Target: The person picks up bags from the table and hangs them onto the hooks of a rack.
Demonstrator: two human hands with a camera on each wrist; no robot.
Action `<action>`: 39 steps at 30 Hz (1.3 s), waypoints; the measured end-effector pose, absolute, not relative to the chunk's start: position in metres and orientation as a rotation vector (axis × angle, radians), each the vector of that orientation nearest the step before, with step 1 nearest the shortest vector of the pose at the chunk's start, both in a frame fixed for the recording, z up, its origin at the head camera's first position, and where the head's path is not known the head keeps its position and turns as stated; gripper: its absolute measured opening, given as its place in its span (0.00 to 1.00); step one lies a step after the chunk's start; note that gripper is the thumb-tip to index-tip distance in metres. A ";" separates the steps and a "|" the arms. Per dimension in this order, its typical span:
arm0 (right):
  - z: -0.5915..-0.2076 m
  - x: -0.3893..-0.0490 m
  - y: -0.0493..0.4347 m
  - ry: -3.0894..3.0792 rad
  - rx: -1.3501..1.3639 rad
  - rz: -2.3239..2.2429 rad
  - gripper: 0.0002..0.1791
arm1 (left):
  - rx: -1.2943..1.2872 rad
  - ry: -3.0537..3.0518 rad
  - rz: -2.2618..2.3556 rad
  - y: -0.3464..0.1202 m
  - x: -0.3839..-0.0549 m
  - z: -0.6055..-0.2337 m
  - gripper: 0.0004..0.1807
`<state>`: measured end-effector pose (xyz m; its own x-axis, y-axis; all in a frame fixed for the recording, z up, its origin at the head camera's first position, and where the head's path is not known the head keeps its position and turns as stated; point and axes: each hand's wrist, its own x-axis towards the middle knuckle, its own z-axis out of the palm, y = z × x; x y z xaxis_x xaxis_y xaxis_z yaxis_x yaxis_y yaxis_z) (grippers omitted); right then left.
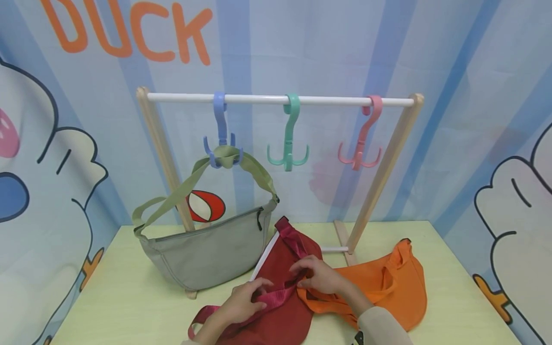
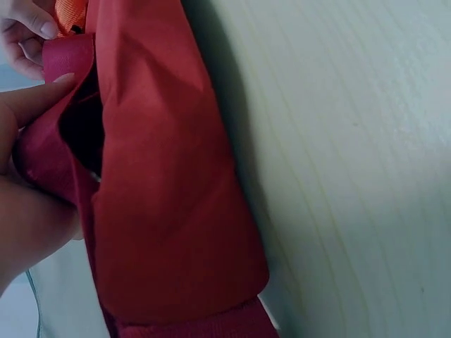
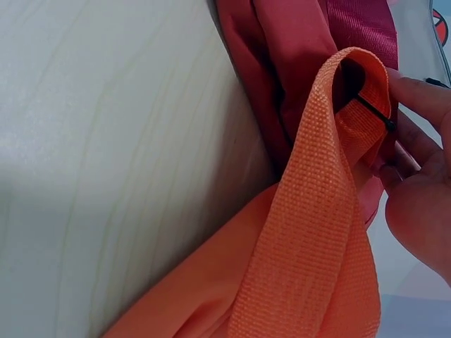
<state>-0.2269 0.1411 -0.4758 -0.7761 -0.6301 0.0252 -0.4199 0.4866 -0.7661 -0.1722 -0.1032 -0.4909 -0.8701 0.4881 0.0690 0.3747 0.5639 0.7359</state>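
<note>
A dark red sling bag (image 1: 284, 316) lies at the front middle of the table, its strap (image 1: 276, 299) running across it. My left hand (image 1: 245, 301) grips that strap, with the thumb laid along it in the left wrist view. At the strap's upper right, my right hand (image 1: 321, 275) pinches the red webbing between thumb and fingers. A loop of orange strap (image 3: 317, 148) with a black tie lies against those fingers. It belongs to the orange sling bag (image 1: 409, 292), which rests to the right and partly meets the red one.
A grey-green sling bag (image 1: 211, 254) hangs by its strap from a blue hook (image 1: 221, 124) on a white-barred wooden rack (image 1: 388, 172). A green hook (image 1: 290, 129) and a pink hook (image 1: 364, 134) hang farther right. A printed cloth backdrop stands behind the pale table (image 1: 453, 287).
</note>
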 end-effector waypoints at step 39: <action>-0.471 -0.228 0.140 2.523 -0.922 -1.117 0.18 | 0.826 2.542 1.449 -0.117 -0.180 -0.471 0.16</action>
